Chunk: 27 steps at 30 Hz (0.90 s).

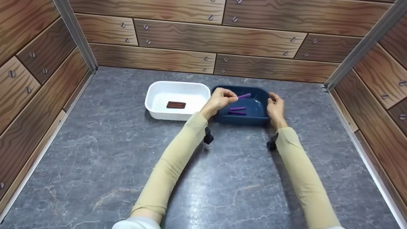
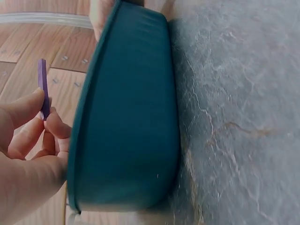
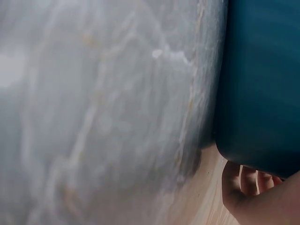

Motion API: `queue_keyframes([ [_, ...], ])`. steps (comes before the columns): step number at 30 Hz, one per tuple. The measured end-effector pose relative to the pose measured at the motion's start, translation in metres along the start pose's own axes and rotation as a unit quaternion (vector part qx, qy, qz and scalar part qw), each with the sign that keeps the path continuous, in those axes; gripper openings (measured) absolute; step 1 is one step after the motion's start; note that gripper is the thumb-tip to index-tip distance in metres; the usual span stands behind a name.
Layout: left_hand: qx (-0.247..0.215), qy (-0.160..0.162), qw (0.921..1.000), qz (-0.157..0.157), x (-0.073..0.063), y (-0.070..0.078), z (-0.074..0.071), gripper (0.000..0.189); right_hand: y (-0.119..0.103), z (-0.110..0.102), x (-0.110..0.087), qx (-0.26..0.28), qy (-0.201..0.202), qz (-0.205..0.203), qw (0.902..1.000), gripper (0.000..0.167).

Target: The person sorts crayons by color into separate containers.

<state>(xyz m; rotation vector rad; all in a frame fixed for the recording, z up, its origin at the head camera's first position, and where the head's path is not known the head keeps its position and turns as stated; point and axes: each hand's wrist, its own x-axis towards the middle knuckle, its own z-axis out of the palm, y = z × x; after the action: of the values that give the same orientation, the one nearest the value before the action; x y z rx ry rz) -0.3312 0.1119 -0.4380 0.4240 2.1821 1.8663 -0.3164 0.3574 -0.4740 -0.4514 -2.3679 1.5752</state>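
Note:
In the head view my left hand [image 1: 218, 101] is over the left side of a dark blue plastic bin [image 1: 243, 121]. Its thumb and fingertips pinch one end of a short, slim purple stick [image 1: 244, 95], held above the bin floor. The left wrist view shows that stick [image 2: 43, 82] standing up from the fingertips, beside the bin's rim. Two more purple sticks [image 1: 237, 108] lie inside the bin. My right hand [image 1: 276, 106] grips the bin's right end, thumb at the rim. In the right wrist view, curled fingers [image 3: 231, 180] touch its outer wall.
Left of the blue bin, close beside it, stands a white bin [image 1: 165, 115] with several dark brown sticks [image 1: 175, 105] lying together in it. Both rest on a grey marbled surface [image 1: 105, 143]. Wood-patterned panels [image 1: 178, 60] enclose the back and sides.

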Motion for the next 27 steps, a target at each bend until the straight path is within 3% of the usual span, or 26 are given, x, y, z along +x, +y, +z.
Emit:
queue_keyframes([
  [10,0.024,0.038,0.9989,-0.01,0.019,-0.006,0.015,0.007,-0.002,-0.002,-0.001,0.006,0.002,0.001,1.0,0.042],
  [18,0.067,0.068,0.9934,-0.063,0.025,-0.01,0.015,0.004,0.0,0.001,-0.001,0.0,-0.001,0.011,0.9999,0.042],
  [23,0.107,0.097,0.9848,-0.097,0.029,-0.009,0.018,0.005,-0.002,-0.002,-0.001,-0.006,-0.004,0.009,0.9999,0.043],
  [27,0.125,0.101,0.9787,-0.128,0.031,-0.01,0.022,0.004,-0.002,-0.003,0.0,-0.015,-0.009,0.017,0.9997,0.044],
])
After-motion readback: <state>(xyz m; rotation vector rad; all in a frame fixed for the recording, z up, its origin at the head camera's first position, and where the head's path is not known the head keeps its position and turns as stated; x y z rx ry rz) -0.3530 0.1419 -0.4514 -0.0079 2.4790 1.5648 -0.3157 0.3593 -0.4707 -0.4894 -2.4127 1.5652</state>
